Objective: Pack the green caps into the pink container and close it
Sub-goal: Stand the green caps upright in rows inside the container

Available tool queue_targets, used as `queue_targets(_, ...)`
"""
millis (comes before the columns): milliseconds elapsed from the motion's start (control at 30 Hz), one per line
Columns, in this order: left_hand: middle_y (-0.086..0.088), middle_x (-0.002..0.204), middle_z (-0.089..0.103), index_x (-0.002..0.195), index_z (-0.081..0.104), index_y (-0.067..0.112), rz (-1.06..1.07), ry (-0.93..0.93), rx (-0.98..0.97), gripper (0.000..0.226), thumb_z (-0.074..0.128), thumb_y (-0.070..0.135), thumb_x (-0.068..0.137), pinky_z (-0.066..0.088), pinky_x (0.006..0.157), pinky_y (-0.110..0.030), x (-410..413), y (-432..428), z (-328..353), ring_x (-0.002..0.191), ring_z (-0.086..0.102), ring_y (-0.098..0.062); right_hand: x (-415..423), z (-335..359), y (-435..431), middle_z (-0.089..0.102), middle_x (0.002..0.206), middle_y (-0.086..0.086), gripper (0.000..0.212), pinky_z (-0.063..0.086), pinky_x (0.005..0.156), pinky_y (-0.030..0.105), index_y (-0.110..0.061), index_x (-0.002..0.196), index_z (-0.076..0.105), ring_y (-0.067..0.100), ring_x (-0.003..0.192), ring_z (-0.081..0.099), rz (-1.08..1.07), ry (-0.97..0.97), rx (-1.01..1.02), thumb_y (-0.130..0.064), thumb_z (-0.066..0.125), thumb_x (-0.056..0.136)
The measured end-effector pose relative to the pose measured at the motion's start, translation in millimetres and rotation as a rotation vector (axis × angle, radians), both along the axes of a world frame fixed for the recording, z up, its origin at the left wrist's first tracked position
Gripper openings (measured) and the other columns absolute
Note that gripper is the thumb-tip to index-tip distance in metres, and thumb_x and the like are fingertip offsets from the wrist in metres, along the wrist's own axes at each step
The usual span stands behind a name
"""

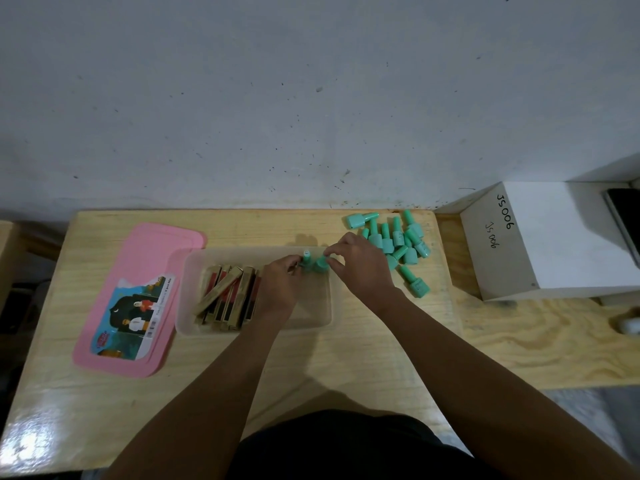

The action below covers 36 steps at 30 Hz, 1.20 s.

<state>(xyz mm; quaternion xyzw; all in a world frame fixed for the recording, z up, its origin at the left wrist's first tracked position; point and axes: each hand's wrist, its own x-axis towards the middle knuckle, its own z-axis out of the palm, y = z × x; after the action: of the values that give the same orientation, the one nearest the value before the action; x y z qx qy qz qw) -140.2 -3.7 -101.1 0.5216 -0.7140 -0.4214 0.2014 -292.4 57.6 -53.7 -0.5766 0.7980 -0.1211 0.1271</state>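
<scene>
A translucent container (322,317) stands mid-table, with several gold-and-red sticks (228,296) lying in its left half. Its pink lid (138,271) lies flat to the left, picture label up. A heap of green caps (398,240) rests on the table to the right of the container. My left hand (280,289) is over the container's far right part, fingers closed on a green cap (306,259) held upright. My right hand (360,265) reaches in from the right and pinches a second green cap (321,265) beside the first.
The wooden table (311,368) backs onto a grey-white wall. A white box (554,244) marked JS006 stands at the right on a lower plywood surface. A dark flat object (627,223) lies on the box's far edge. A small white thing (630,325) sits at the right edge.
</scene>
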Motion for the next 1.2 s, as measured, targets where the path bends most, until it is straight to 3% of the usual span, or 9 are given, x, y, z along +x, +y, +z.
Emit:
queue_targets(100, 0.000, 0.094, 0.074, 0.103, 0.072, 0.014, 0.027, -0.022, -0.006, 0.023, 0.057, 0.007, 0.087, 0.054, 0.076, -0.023, 0, 1, -1, 0.083, 0.066, -0.008, 2, -2, 1, 0.061, 0.103, -0.001, 0.019, 0.045, 0.070, 0.030, -0.021, 0.106, 0.075, 0.017, 0.098, 0.058, -0.009, -0.030, -0.036, -0.025, 0.065, 0.090)
queue_targets(200, -0.003, 0.087, 0.074, 0.097, 0.072, 0.012, 0.069, -0.022, 0.005, 0.021, 0.055, 0.006, 0.086, 0.057, 0.073, -0.034, -2, 3, 0, 0.078, 0.066, -0.011, 5, -4, 3, 0.060, 0.103, 0.000, 0.019, 0.046, 0.066, 0.030, -0.018, 0.105, 0.075, 0.017, 0.095, 0.061, -0.024, -0.050, -0.042, -0.022, 0.065, 0.091)
queue_targets(367, 0.003, 0.083, 0.070, 0.096, 0.073, 0.014, 0.097, -0.007, 0.062, 0.024, 0.053, 0.003, 0.086, 0.056, 0.074, -0.035, -4, 4, 4, 0.080, 0.067, -0.014, 6, -5, 5, 0.059, 0.108, -0.003, 0.019, 0.048, 0.065, 0.029, -0.019, 0.109, 0.072, 0.014, 0.094, 0.061, -0.056, -0.126, -0.054, -0.024, 0.062, 0.093)
queue_targets(600, -0.012, 0.104, 0.072, 0.109, 0.069, 0.006, 0.112, 0.014, 0.089, 0.025, 0.061, 0.007, 0.086, 0.050, 0.081, -0.024, -6, 7, 7, 0.096, 0.068, -0.022, 2, -7, 13, 0.061, 0.112, -0.006, 0.024, 0.051, 0.075, 0.029, -0.023, 0.115, 0.069, 0.010, 0.099, 0.060, -0.101, -0.249, -0.080, -0.030, 0.062, 0.093)
queue_targets(733, -0.013, 0.113, 0.069, 0.118, 0.063, 0.005, 0.125, -0.006, 0.111, 0.035, 0.066, 0.016, 0.085, 0.050, 0.083, -0.027, -1, 8, 15, 0.100, 0.066, -0.024, -5, -5, 38, 0.063, 0.112, -0.008, 0.026, 0.054, 0.079, 0.032, -0.026, 0.117, 0.068, 0.008, 0.095, 0.061, -0.181, -0.297, -0.103, -0.033, 0.060, 0.094)
queue_targets(833, -0.006, 0.106, 0.070, 0.115, 0.063, 0.013, 0.124, -0.006, -0.003, 0.033, 0.065, 0.026, 0.085, 0.055, 0.079, -0.035, 4, 13, 25, 0.091, 0.065, -0.020, -14, -3, 67, 0.063, 0.108, -0.010, 0.024, 0.053, 0.076, 0.030, -0.028, 0.115, 0.068, 0.006, 0.090, 0.060, -0.294, -0.278, -0.112, -0.032, 0.061, 0.093)
queue_targets(1000, 0.001, 0.097, 0.069, 0.110, 0.065, 0.016, -0.107, 0.142, -0.236, 0.026, 0.062, 0.029, 0.087, 0.055, 0.071, -0.032, -16, 38, 57, 0.083, 0.063, -0.012, -39, -10, 117, 0.067, 0.110, -0.007, 0.021, 0.050, 0.068, 0.027, -0.028, 0.111, 0.070, 0.007, 0.086, 0.061, -0.529, -0.195, -0.127, -0.032, 0.060, 0.093)
queue_targets(1100, 0.004, 0.089, 0.069, 0.106, 0.067, 0.018, -0.253, 0.189, -0.228, 0.024, 0.061, 0.031, 0.087, 0.055, 0.066, -0.033, -44, 55, 71, 0.074, 0.062, -0.011, -60, -13, 135, 0.066, 0.113, -0.007, 0.023, 0.043, 0.068, 0.026, -0.030, 0.112, 0.069, 0.008, 0.086, 0.058, -0.650, -0.211, -0.028, -0.037, 0.060, 0.092)
queue_targets(1200, 0.004, 0.093, 0.066, 0.113, 0.065, 0.021, -0.371, 0.113, -0.073, 0.030, 0.062, 0.033, 0.085, 0.055, 0.072, -0.038, -73, 64, 67, 0.079, 0.062, -0.016, -80, -21, 140, 0.065, 0.116, -0.005, 0.029, 0.050, 0.073, 0.030, -0.030, 0.117, 0.066, 0.012, 0.094, 0.060, -0.643, -0.239, 0.051, -0.042, 0.062, 0.090)
